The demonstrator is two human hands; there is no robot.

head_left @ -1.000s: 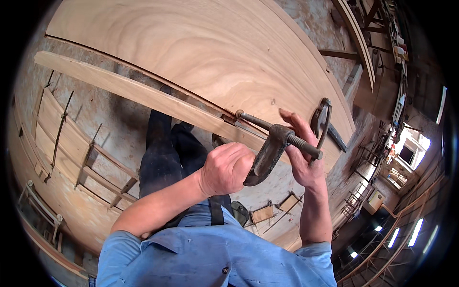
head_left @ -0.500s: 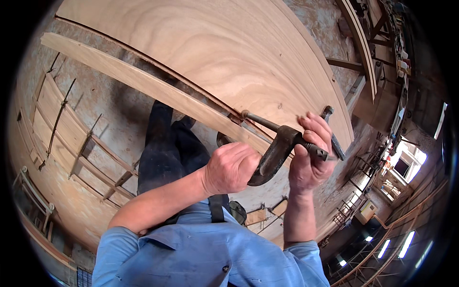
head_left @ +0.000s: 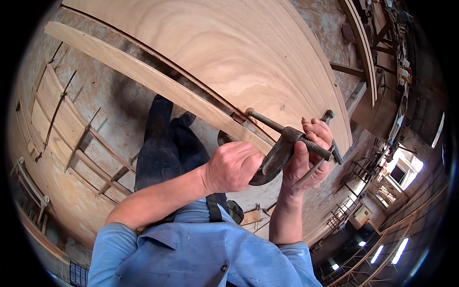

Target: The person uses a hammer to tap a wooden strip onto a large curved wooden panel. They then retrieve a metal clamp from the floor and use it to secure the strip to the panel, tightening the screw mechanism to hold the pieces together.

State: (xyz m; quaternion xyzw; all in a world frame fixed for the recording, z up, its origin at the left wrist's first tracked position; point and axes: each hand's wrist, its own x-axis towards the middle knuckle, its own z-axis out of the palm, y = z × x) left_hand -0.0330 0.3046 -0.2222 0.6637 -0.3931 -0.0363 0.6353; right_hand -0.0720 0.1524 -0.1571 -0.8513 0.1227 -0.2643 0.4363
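Note:
A dark, worn C-clamp (head_left: 273, 161) is in both my hands at the near right end of a pale wooden strip (head_left: 143, 79). My left hand (head_left: 233, 166) is closed round the curved frame. My right hand (head_left: 308, 155) is at the threaded screw, thumb on the near side and fingers curled behind it, next to the thin cross handle. The screw's round tip points up and left, over the edge of a broad wooden panel (head_left: 224, 52). Part of the clamp's far jaw is hidden behind the strip and my left hand.
A dark metal tool (head_left: 329, 115) lies on the panel's right corner, partly behind my right hand. At left, a wooden frame with long bar clamps (head_left: 62, 98) lies on the floor. A curved wooden beam (head_left: 363, 48) stands at the far right, before cluttered shelving.
My right hand has shifted slightly left and down at the screw, and the cross handle has swung round to point down and left. My left hand keeps its hold.

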